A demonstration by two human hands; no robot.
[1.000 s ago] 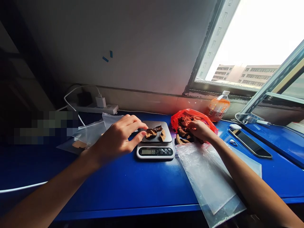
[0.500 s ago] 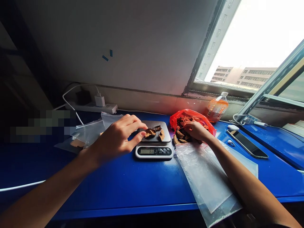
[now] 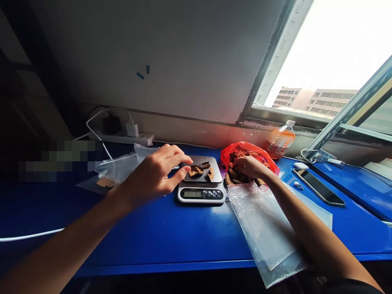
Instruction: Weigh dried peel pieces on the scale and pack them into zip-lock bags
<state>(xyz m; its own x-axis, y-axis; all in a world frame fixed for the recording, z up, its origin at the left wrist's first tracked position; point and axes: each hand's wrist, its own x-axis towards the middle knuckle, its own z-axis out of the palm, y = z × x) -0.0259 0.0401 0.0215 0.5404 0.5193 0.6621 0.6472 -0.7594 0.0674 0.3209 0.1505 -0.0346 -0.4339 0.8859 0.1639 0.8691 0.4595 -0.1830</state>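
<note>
Several brown slices were weighed mid-frame; the red plastic bag, right, wasn't emptied; left fingers were parted, empty, right fingers' hold hidden.

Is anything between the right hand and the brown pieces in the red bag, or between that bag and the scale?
Nothing visible blocks either. The right hand is in among the brown pieces at the red bag. The scale sits beside the bag; the left hand is on its opposite side.

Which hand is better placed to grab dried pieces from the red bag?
Likely the right hand, which is at the open red plastic bag; the left hand is by the digital scale.
</note>
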